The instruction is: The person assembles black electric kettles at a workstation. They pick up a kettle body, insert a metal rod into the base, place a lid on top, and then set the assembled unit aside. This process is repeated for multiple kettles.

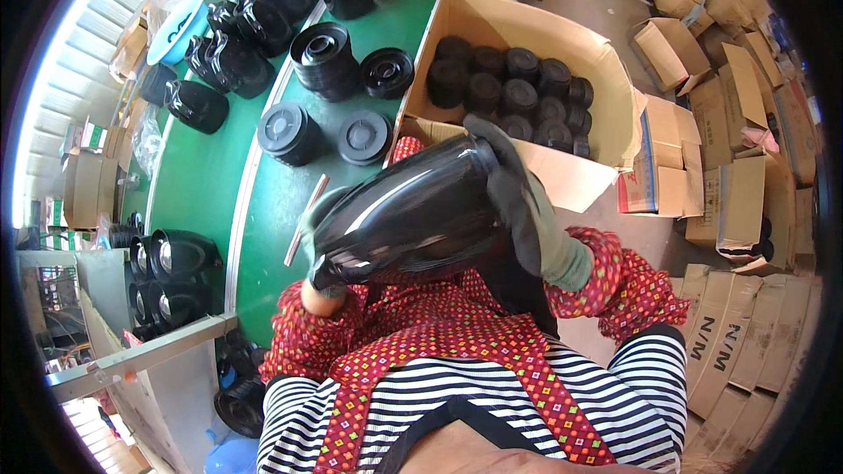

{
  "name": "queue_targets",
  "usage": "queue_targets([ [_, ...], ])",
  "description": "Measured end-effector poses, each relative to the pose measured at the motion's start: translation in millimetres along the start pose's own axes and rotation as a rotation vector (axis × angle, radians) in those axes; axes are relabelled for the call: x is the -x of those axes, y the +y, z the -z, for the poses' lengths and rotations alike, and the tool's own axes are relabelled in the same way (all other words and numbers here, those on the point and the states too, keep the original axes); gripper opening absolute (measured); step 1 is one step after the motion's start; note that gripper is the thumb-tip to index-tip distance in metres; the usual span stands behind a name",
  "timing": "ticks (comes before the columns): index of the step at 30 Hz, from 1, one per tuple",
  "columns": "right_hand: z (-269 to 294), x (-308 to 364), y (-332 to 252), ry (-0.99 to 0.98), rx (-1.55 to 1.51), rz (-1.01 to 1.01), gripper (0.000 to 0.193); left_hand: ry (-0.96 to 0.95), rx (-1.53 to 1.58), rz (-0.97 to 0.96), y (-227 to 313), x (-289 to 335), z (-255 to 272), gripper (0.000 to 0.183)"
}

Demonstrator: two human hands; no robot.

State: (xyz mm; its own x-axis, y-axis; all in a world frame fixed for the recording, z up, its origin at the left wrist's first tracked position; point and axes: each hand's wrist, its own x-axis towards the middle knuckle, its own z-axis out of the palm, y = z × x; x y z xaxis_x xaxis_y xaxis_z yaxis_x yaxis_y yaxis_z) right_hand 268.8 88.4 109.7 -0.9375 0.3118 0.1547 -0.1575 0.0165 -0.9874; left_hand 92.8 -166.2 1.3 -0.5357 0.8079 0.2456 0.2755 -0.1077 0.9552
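Note:
A large glossy black jug body [408,206] lies tilted across my lap, held between both hands. My left hand [318,233], in a greenish glove, grips its lower left end; the fingers are partly hidden behind it. My right hand [520,202], in a grey and green glove, wraps round the upper right end, pressing over the rim. Just left of the jug body a thin pinkish stick [306,219] lies on the green bench. Beyond it are round black base pieces: a stack [290,133], a single one [364,138], and a taller stack of ring-shaped parts [325,61].
Black jugs with handles [241,66] crowd the far left of the green bench [198,171]. An open carton [606,61] of black round parts stands beyond my right hand. Opened cartons [672,154] and flattened cardboard [746,333] line the right. More black shells [180,254] sit at left.

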Motion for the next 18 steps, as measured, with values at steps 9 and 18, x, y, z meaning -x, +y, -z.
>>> queue_targets([
  [9, -10.1, -3.9, -3.7, 0.012, 0.256, 0.371, 0.077, 0.076, -0.361, -0.051, 59.4, -11.0, 14.3, 0.045],
  [18, -6.8, 1.5, 9.1, -0.063, -0.631, -0.323, 0.077, 0.154, -0.598, -0.403, 122.6, -39.3, 18.3, 0.056],
])
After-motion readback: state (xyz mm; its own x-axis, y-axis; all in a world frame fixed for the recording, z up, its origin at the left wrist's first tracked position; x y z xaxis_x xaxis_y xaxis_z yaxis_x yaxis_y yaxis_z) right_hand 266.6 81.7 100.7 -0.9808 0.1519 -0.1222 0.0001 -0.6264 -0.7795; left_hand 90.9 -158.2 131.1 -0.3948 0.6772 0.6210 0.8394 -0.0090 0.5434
